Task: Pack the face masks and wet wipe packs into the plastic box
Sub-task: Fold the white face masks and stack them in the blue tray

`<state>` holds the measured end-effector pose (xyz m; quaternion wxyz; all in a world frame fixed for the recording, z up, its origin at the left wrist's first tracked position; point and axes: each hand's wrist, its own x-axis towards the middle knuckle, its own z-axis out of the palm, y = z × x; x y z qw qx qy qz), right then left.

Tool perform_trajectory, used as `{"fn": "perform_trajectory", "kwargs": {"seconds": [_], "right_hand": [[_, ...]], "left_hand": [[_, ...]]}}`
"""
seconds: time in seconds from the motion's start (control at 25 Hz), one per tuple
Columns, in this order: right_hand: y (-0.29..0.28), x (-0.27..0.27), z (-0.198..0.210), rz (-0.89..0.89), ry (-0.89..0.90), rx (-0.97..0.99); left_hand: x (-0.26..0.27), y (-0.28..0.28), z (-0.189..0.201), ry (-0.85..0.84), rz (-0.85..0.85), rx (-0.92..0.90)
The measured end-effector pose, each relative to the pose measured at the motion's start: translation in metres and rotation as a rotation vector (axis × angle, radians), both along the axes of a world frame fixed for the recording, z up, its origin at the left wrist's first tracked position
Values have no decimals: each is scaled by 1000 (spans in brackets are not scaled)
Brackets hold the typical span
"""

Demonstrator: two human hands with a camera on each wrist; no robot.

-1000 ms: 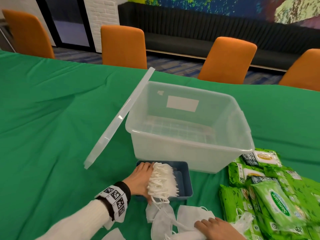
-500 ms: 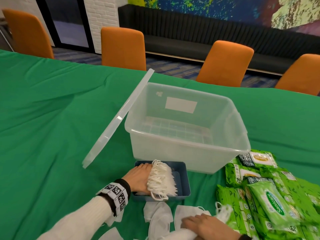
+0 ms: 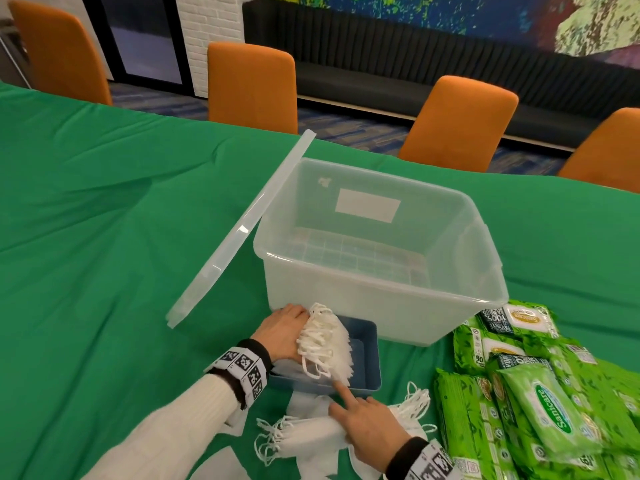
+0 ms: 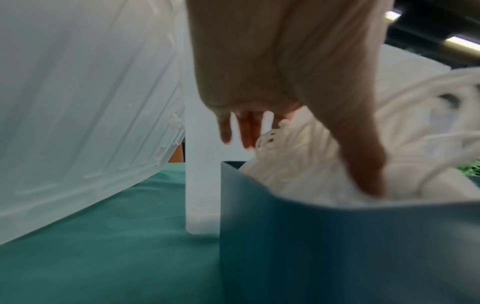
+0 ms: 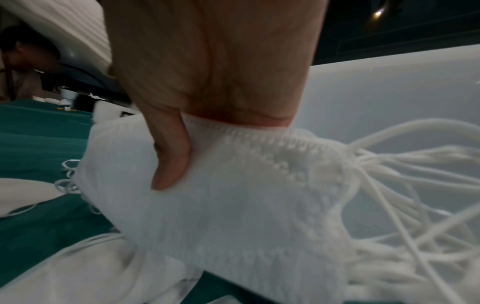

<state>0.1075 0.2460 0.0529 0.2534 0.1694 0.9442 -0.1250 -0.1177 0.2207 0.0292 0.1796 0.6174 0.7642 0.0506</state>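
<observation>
chairs: four orange (image 3: 252, 84), along far side of table (image 3: 86, 202)
wall: white brick (image 3: 207, 29), colourful mural (image 3: 415, 15)
sofa: black (image 3: 381, 64), against wall
floor: blue patterned carpet (image 3: 346, 129)

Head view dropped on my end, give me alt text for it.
Left hand holds a stack of face masks in a blue tray; right hand grips a second mask bundle in front of it. Behind, on green cloth, stands the empty clear plastic box, lid leaning on it, wet wipe packs right.
</observation>
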Motion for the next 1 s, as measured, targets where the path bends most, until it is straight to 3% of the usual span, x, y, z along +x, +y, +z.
{"fn": "perform_trajectory", "kwargs": {"seconds": [0.12,0.24,0.32,0.4,0.56,0.64,0.88,1.0], "right_hand": [[8,-9,-8,9,85,56],[11,-13,-15,20,112,92],[10,-13,-18,18,117,95],[8,-12,-18,10,124,108],[8,-13,-18,0,127,116],[9,-11,-16,-12,126,101],[7,-5,5,20,78,24],[0,-2,24,83,314,132]], "left_hand": [[18,-12,-1,233,201,178],[35,-25,11,238,377,-35],[38,-28,7,243,370,-120],[45,-29,13,142,342,-133],[42,-30,2,-327,201,41],[26,-31,-4,-475,84,57],[-9,-35,4,-617,-33,-187],[-6,-31,8,-694,-79,-246]]}}
